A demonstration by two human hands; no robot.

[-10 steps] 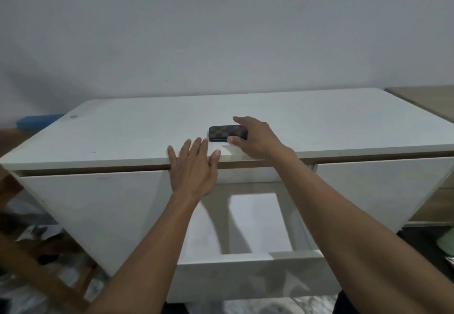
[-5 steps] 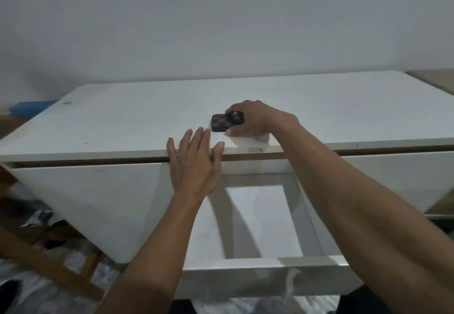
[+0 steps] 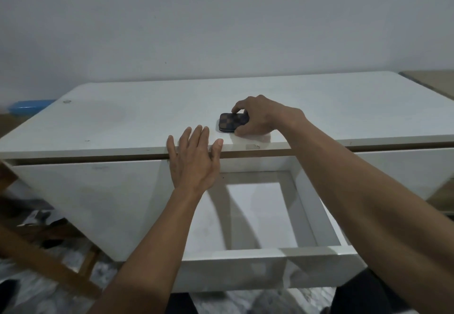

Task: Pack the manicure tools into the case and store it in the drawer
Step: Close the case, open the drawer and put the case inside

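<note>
A small dark checkered case (image 3: 231, 122), closed, lies on the white desk top (image 3: 137, 122) near its front edge. My right hand (image 3: 260, 117) grips the case from the right, thumb on the near side and fingers over the far edge. My left hand (image 3: 194, 159) is flat and spread, fingers resting on the desk's front edge just left of the case. Below both hands the middle drawer (image 3: 260, 254) is pulled out and its white inside holds nothing. No loose manicure tools are visible.
Closed white drawer fronts (image 3: 83, 198) flank the drawer on either side. A blue box (image 3: 29, 106) sits beyond the desk's left end. A wooden frame (image 3: 44, 262) and dark clutter lie on the floor at lower left. A wooden surface (image 3: 432, 80) adjoins at far right.
My right hand has gone from touching the case to closing around it, and the case has tilted slightly. My left hand stays on the desk edge. The view has shifted a little.
</note>
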